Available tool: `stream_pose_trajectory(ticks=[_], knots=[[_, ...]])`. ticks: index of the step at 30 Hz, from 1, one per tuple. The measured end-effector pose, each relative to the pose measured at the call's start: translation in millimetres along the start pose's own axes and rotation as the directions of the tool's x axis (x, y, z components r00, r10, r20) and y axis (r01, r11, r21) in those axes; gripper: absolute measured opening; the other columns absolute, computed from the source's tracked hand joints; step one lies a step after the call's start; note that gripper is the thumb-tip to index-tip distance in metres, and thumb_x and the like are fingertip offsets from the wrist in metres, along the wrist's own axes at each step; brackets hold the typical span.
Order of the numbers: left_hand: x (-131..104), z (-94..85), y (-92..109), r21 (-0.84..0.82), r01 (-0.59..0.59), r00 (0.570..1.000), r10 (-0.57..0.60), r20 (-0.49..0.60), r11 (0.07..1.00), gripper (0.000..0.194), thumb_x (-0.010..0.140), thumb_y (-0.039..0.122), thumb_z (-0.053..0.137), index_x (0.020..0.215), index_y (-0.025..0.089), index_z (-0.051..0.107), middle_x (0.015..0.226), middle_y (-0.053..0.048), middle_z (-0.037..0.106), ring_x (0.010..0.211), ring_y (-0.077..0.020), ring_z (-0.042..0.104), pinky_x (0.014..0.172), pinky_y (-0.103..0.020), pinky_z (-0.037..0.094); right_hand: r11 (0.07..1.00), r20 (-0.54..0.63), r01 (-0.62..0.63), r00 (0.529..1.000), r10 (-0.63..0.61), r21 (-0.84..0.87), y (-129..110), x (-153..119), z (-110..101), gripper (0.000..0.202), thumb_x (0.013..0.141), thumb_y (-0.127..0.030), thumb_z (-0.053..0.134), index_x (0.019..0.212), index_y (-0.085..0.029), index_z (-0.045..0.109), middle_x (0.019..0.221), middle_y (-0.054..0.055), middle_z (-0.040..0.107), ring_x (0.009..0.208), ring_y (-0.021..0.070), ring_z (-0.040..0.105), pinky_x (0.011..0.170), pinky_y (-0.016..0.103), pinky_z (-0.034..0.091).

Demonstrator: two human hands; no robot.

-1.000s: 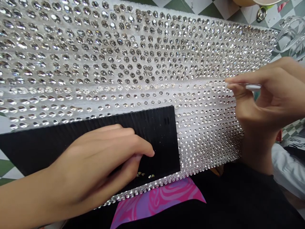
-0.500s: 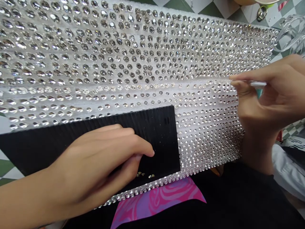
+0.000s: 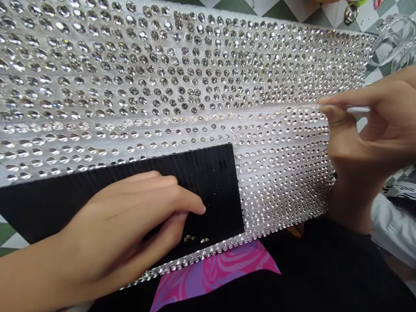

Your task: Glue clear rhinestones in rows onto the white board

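Note:
My left hand [image 3: 139,208], its fingers curled in, rests over a flat black board [image 3: 214,186]; whatever is under the fingers is hidden. A few tiny gold-toned rhinestones [image 3: 204,240] lie by its thumb on the board. At the right, my right hand [image 3: 364,121] pinches a slim white stick [image 3: 359,109] between thumb and forefinger, its tip hidden by the fingertips. Those fingertips meet the white panel [image 3: 208,149], which is covered in rows of clear rhinestones [image 3: 182,89]. The board lies on the panel's near part.
Under the panel's near edge shows a pink and purple swirled sheet [image 3: 214,275] over black clothing [image 3: 308,268]. Coiled clear tubing [image 3: 394,41] and a metal ring-like thing [image 3: 351,14] lie on the green and white checked floor [image 3: 286,15]. White cloth [image 3: 386,234] sits at the right.
The view has shifted slightly, so panel and board appear a little further left. My right hand keeps its pinch and sits slightly further right along the row. The left hand stays on the board.

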State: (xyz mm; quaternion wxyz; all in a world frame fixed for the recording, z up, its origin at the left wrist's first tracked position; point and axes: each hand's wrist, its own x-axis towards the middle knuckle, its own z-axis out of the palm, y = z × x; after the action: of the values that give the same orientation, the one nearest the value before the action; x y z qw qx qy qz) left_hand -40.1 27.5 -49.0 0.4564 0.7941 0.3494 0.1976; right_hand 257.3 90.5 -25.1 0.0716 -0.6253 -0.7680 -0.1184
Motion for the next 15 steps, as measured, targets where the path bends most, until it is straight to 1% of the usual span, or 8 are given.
stream_pose_trajectory(ticks=[3, 5, 7, 8, 11, 12, 15], knots=[[0.9, 0.7, -1.5, 0.024, -0.027, 1.0, 0.027, 0.006, 0.999, 0.024, 0.09, 0.012, 0.038, 0.096, 0.025, 0.057, 0.062, 0.007, 0.051, 0.054, -0.0059, 0.048, 0.053, -0.02, 0.04, 0.998, 0.071, 0.015, 0.997, -0.011, -0.053, -2.4, 1.0, -1.6, 0.021, 0.077, -0.016, 0.051, 0.074, -0.021, 0.071, 0.058, 0.0, 0.059, 0.056, 0.0068, 0.05, 0.053, 0.027, 0.034], [1.0, 0.6, -2.4, 0.041, -0.039, 0.999, 0.038, 0.015, 0.998, 0.021, 0.09, 0.014, 0.039, 0.097, 0.025, 0.056, 0.061, 0.007, 0.051, 0.053, -0.006, 0.048, 0.052, -0.019, 0.04, 0.998, 0.08, 0.02, 0.997, -0.015, -0.067, -3.1, 0.7, -1.3, 0.022, 0.078, -0.014, 0.05, 0.074, -0.02, 0.071, 0.058, 0.0, 0.06, 0.056, 0.0068, 0.05, 0.052, 0.026, 0.033], [0.3, -0.1, -2.8, 0.053, -0.044, 0.999, 0.043, 0.016, 0.998, 0.021, 0.09, 0.015, 0.04, 0.097, 0.025, 0.056, 0.061, 0.007, 0.051, 0.052, -0.0054, 0.048, 0.052, -0.019, 0.04, 0.998, 0.044, 0.038, 0.998, -0.036, -0.041, -2.1, -1.1, -0.1, 0.021, 0.077, -0.014, 0.051, 0.073, -0.019, 0.07, 0.057, 0.0, 0.059, 0.056, 0.0065, 0.05, 0.051, 0.026, 0.032], [-0.1, -0.5, -2.9, 0.06, -0.042, 0.999, 0.04, 0.019, 0.997, 0.021, 0.09, 0.014, 0.04, 0.097, 0.025, 0.056, 0.061, 0.007, 0.051, 0.052, -0.0053, 0.049, 0.052, -0.018, 0.04, 0.998, 0.012, 0.06, 0.998, -0.06, 0.0, -1.0, -2.5, 0.8, 0.019, 0.078, -0.014, 0.052, 0.072, -0.019, 0.07, 0.058, -0.001, 0.059, 0.057, 0.0066, 0.05, 0.052, 0.026, 0.032], [-0.1, -0.3, -2.6, 0.079, -0.035, 0.999, 0.034, 0.018, 0.996, 0.02, 0.09, 0.015, 0.039, 0.097, 0.026, 0.055, 0.058, 0.008, 0.05, 0.049, -0.0058, 0.048, 0.049, -0.019, 0.04, 0.972, -0.139, 0.157, 0.981, -0.133, 0.175, 4.0, -7.7, 3.3, 0.014, 0.078, -0.015, 0.057, 0.073, -0.019, 0.07, 0.062, -0.002, 0.06, 0.06, 0.0077, 0.05, 0.053, 0.027, 0.033], [0.7, 0.2, -2.2, 0.077, -0.036, 0.999, 0.035, 0.013, 0.996, 0.019, 0.09, 0.016, 0.039, 0.096, 0.026, 0.055, 0.057, 0.008, 0.05, 0.048, -0.0061, 0.048, 0.049, -0.019, 0.04, 0.958, -0.174, 0.179, 0.975, -0.141, 0.222, 5.8, -9.2, 4.0, 0.013, 0.078, -0.014, 0.057, 0.075, -0.018, 0.07, 0.064, -0.002, 0.061, 0.061, 0.0081, 0.05, 0.054, 0.027, 0.032], [5.1, 0.6, 0.3, 0.05, -0.028, 1.0, 0.028, 0.002, 0.998, 0.017, 0.091, 0.019, 0.039, 0.093, 0.027, 0.055, 0.064, 0.009, 0.057, 0.053, -0.0068, 0.054, 0.052, -0.019, 0.043, 0.947, -0.208, 0.179, 0.97, -0.125, 0.265, 9.5, -11.2, 4.5, 0.013, 0.077, -0.012, 0.059, 0.078, -0.018, 0.07, 0.066, -0.001, 0.06, 0.063, 0.0089, 0.05, 0.055, 0.028, 0.031]])
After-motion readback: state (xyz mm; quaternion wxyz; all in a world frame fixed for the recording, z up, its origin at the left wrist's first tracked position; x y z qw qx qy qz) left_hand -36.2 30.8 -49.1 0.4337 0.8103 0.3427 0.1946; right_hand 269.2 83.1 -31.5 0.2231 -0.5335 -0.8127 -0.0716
